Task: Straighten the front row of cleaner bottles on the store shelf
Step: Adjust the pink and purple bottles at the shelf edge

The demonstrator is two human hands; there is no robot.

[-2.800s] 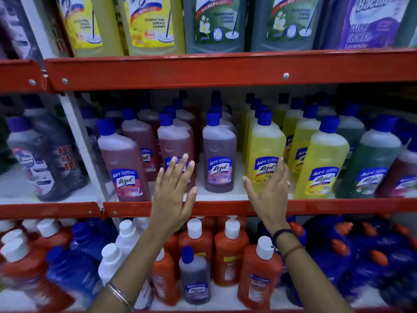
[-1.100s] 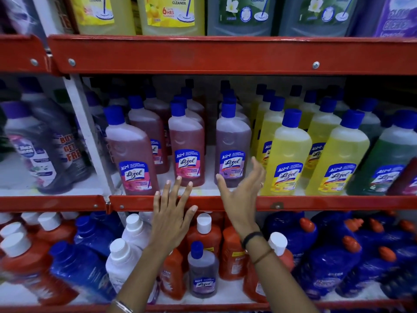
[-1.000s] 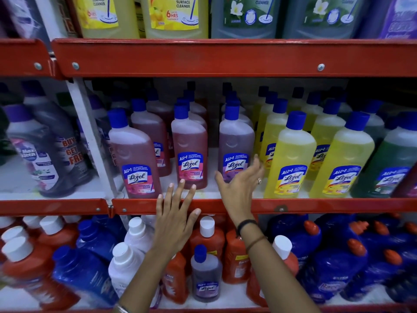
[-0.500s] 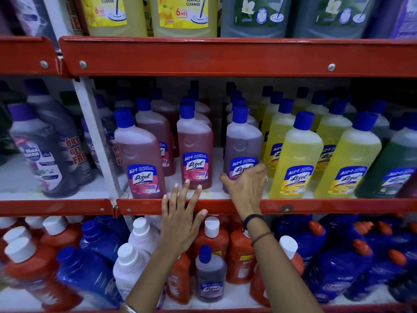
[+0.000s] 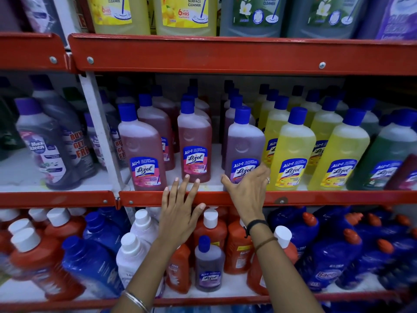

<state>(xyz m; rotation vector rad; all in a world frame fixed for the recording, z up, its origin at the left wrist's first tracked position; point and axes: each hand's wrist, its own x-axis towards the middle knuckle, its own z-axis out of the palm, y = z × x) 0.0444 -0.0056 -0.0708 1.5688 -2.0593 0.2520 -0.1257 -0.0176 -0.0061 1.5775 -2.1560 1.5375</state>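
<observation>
Blue-capped cleaner bottles stand along the front of the middle shelf: a pink bottle (image 5: 142,150) at the left, a second pink bottle (image 5: 194,143) set further back, a lavender bottle (image 5: 244,143), then yellow bottles (image 5: 293,150) and a green one (image 5: 388,154). My right hand (image 5: 247,188) is wrapped around the base of the lavender bottle at the shelf's red front lip (image 5: 316,197). My left hand (image 5: 180,211) is open with fingers spread, fingertips over the lip just below the second pink bottle, holding nothing.
A white upright post (image 5: 99,134) divides the shelf, with grey bottles (image 5: 45,145) left of it. Large bottles fill the shelf above behind a red beam (image 5: 225,55). Orange, white and blue bottles crowd the shelf below.
My right hand moved from the yellow bottles leftward and closed on the lavender bottle's base, and that bottle now stands nearer the front lip. My left hand dropped to the lip, still spread.
</observation>
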